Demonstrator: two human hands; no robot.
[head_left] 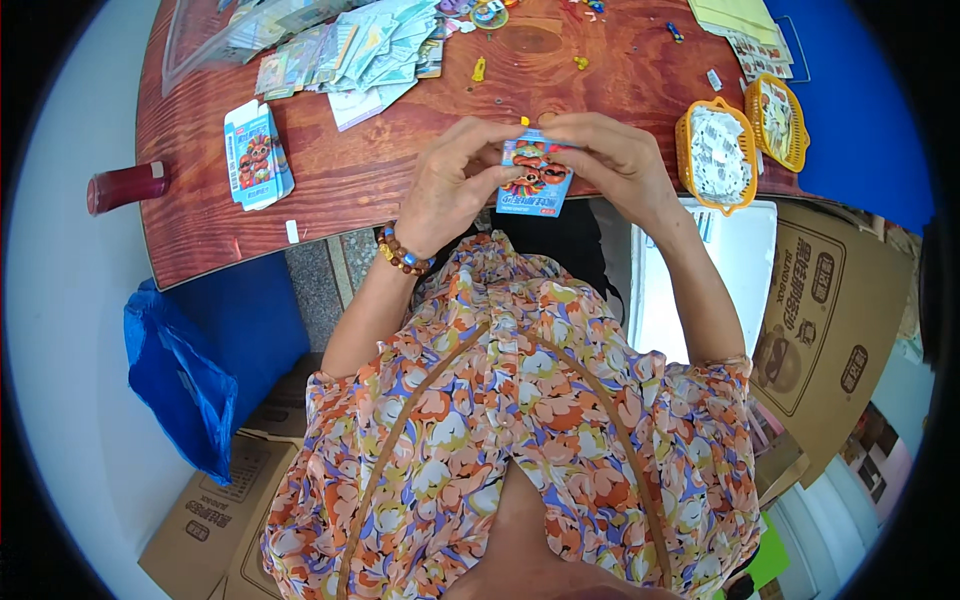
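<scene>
A small blue printed cardboard box (533, 185) is held over the table's front edge. My left hand (455, 175) pinches its left side between thumb and fingers. From the other side my right hand (615, 160) grips its right side, thumb across the printed face. The fingers of both hands meet near the box's far end, which they partly hide. A tiny yellow piece (525, 121) shows just beyond the fingertips; I cannot tell whether it touches them. To the left lies a small stack of similar blue boxes (258, 155) on the reddish wooden table (350, 180).
Beyond the stack lies a pile of flat printed cards (370, 55), near a clear plastic bin (190, 50). A dark red bottle (128, 187) lies at the left edge. Orange baskets (685, 150) with small packets stand right. Small toys (478, 69) are scattered. Cardboard cartons (835, 320) stand below.
</scene>
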